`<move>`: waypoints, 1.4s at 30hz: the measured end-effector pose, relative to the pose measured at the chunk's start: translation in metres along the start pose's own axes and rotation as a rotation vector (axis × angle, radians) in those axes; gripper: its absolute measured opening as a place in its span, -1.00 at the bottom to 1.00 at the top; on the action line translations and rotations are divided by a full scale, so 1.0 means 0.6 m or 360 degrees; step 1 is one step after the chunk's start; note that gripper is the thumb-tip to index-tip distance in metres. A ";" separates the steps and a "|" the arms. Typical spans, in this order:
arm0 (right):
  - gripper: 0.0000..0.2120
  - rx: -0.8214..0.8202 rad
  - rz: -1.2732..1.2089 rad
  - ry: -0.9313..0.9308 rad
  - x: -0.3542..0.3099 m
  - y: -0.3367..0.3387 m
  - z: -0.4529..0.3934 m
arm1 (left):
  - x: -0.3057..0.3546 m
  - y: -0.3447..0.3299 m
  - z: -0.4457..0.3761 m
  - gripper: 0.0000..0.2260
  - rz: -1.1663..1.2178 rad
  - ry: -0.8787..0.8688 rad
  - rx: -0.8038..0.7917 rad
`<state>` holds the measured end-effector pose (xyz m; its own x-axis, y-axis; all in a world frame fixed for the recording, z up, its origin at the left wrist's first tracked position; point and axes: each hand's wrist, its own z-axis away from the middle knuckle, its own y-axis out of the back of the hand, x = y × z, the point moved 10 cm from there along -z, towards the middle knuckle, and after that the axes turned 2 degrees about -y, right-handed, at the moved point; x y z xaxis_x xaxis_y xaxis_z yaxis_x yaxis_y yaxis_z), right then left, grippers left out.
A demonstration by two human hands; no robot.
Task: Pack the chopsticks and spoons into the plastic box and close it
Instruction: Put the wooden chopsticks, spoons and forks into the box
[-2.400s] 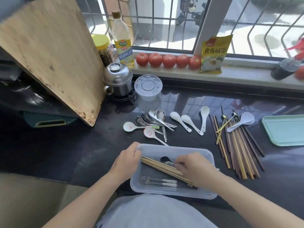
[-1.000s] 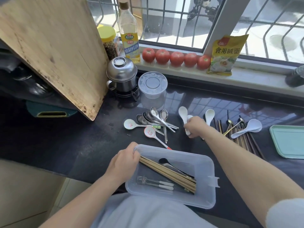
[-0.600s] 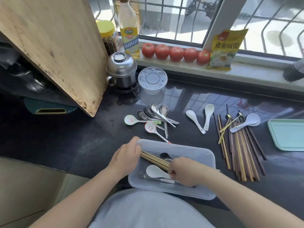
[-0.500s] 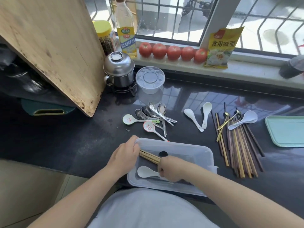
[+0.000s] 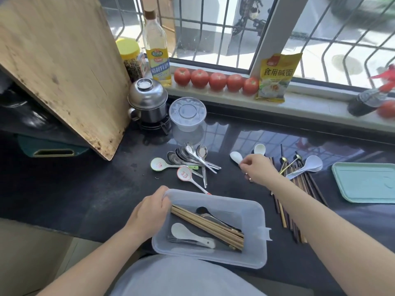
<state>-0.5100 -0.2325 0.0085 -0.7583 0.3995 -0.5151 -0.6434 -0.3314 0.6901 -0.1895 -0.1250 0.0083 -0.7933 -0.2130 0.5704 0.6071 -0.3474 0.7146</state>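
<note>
The left hand grips the near-left rim of the plastic box, chopsticks lying just right of that grip. The right hand pinches a white spoon on the bench, beyond the box.

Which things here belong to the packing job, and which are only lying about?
For the job:
box, held by left hand
chopsticks in box
white spoon in box
white spoons at right hand
metal spoons
loose chopsticks
green lid

Lying about:
tomatoes
bottle
pot
cutting board
yellow packet
</note>
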 end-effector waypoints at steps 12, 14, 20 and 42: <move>-0.81 0.0217 0.0963 0.0056 0.036 -0.056 -0.117 | 0.002 -0.001 0.000 -0.87 -0.0178 0.0027 0.0041; -0.81 0.0254 0.0762 0.0016 0.024 -0.036 -0.107 | 0.001 -0.001 0.000 -0.88 -0.0167 0.0013 0.0049; -0.82 0.0001 -0.0579 0.0404 -0.115 0.035 0.074 | 0.000 -0.002 -0.001 -0.86 -0.0090 0.0013 0.0021; -0.79 -0.0643 0.1444 0.0696 -0.088 -0.336 0.197 | 0.004 0.001 0.001 -0.86 -0.0087 -0.0040 0.0072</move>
<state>-0.3279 -0.0858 -0.0435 -0.8890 -0.4492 -0.0890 0.2499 -0.6386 0.7278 -0.1910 -0.1254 0.0103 -0.8242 -0.1719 0.5395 0.5649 -0.3159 0.7623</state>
